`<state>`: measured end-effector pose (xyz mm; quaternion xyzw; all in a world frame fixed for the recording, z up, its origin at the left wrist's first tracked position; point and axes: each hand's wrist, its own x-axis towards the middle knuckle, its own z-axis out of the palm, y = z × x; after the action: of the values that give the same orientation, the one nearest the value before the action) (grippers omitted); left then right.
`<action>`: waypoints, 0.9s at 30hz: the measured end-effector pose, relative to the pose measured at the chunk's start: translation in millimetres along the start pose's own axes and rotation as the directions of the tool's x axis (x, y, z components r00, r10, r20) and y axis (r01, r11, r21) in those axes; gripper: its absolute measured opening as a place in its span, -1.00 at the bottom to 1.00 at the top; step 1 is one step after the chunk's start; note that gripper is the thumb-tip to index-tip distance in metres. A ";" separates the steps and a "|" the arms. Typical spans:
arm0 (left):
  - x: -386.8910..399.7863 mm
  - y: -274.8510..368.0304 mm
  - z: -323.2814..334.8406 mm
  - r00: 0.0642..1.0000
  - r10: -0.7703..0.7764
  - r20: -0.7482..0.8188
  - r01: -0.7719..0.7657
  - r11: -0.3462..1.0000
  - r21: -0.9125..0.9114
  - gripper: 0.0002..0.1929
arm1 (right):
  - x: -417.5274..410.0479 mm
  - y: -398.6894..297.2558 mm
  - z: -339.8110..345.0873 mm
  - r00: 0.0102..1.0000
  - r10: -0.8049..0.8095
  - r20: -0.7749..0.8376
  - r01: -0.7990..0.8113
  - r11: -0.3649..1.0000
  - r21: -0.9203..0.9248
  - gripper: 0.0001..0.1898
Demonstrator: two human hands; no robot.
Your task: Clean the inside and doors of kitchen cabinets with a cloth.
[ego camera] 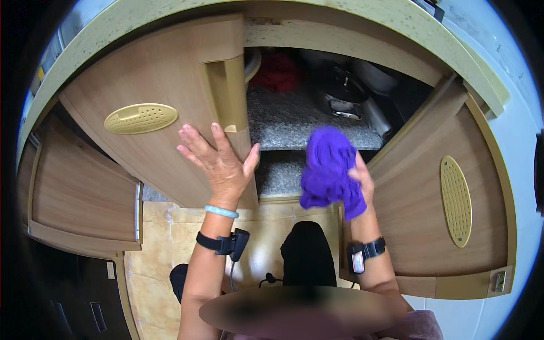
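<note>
My right hand (pixel 363 178) grips a bunched purple cloth (pixel 329 170) in front of the open cupboard. My left hand (pixel 221 163) is spread, palm down, at the wooden cabinet door (pixel 165 85) on the left; whether it touches the door I cannot tell. That door bears an oval perforated vent (pixel 141 118) and a recessed handle. Inside the cupboard, on a grey speckled shelf (pixel 289 114), lie a red cloth (pixel 276 72) and a dark pan with a lid (pixel 344 85). A clear rolled item (pixel 376 117) lies at the shelf's right.
Another cabinet door (pixel 416 204) with a vent stands open on the right. A speckled countertop edge (pixel 361 23) curves overhead. At the lower left are a further cabinet door (pixel 85 182) and a black appliance front (pixel 76 289). Below lies a tiled floor (pixel 157 276).
</note>
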<state>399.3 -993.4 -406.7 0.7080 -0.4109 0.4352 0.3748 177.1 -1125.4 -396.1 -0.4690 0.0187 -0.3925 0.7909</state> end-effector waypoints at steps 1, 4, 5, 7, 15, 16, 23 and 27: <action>1.4 -0.5 -7.6 1.000 0.009 0.006 -0.010 1.000 0.003 0.10 | 15.7 -2.6 9.5 0.999 -0.041 0.014 0.040 0.997 0.059 -0.29; 4.1 -1.6 -26.7 0.985 0.103 0.142 -0.095 0.993 -0.064 -0.06 | 69.5 -10.7 6.9 0.997 0.028 -0.070 -0.041 0.981 -0.189 -0.32; 7.9 -3.6 -34.8 0.982 0.120 0.146 -0.110 0.991 -0.072 -0.06 | 92.9 -0.7 -21.2 0.981 -0.075 -0.181 -0.096 0.621 -0.778 -0.36; 8.6 -23.0 -48.9 0.969 0.195 0.153 -0.196 0.981 -0.013 -0.10 | 94.1 15.4 -3.7 0.973 -0.213 -0.085 -0.115 -0.129 -0.985 -0.40; 39.4 -89.1 -69.0 0.978 0.183 0.102 -0.199 0.965 0.173 -0.12 | 110.4 73.7 40.4 0.996 0.069 -0.050 -0.015 -0.435 -0.900 -0.46; 41.4 -97.9 -66.6 0.964 0.211 0.163 -0.242 0.948 0.206 -0.09 | 124.8 79.0 36.2 0.996 0.064 -0.056 -0.020 -0.469 -0.883 -0.49; 39.3 -116.6 -55.3 0.946 0.266 0.186 -0.306 0.924 0.230 -0.02 | 196.2 81.9 27.8 0.947 0.123 -0.297 -0.195 -0.514 -0.835 -0.41; 40.5 -110.4 -59.5 0.924 0.298 0.239 -0.352 0.909 0.225 0.00 | 217.8 89.7 24.1 0.955 0.153 -0.256 -0.139 -0.533 -0.834 -0.43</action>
<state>492.7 -908.8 -368.1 0.7129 -0.4972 0.4694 0.1559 391.3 -1224.4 -376.8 -0.9075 0.4151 -0.0523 0.0367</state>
